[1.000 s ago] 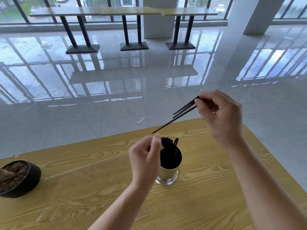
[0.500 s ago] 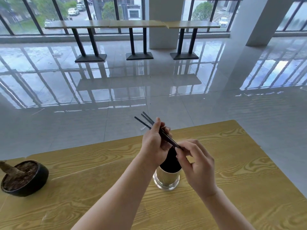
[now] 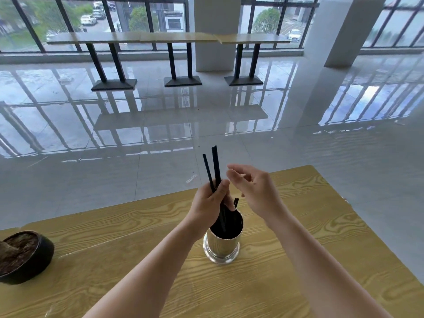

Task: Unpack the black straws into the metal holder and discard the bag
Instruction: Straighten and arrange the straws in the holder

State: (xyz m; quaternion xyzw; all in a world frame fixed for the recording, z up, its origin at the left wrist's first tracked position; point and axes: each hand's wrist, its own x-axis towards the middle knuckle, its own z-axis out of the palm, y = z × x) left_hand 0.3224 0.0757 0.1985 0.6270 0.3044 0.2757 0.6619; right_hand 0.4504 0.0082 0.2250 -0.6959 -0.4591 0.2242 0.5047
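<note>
A shiny metal holder [image 3: 222,249] stands upright on the wooden table [image 3: 298,260], its mouth dark with black straws. My left hand [image 3: 210,203] hovers just over the holder's rim and grips a few black straws [image 3: 214,167] near their middle; they stand nearly upright with their lower ends inside the holder. My right hand [image 3: 254,191] is beside them to the right, a little apart, with fingers loosely spread and nothing in it. No bag is in view.
A black bowl-shaped pot [image 3: 25,255] with brown soil sits at the table's left edge. Beyond the table's far edge lies a glossy tiled floor, with a row of long tables [image 3: 169,39] by the windows and a white pillar [image 3: 339,31] at right.
The straws passed from my right hand to my left. They swung from slanting to nearly upright, ends down in the holder. My right hand let go and drew back to the right.
</note>
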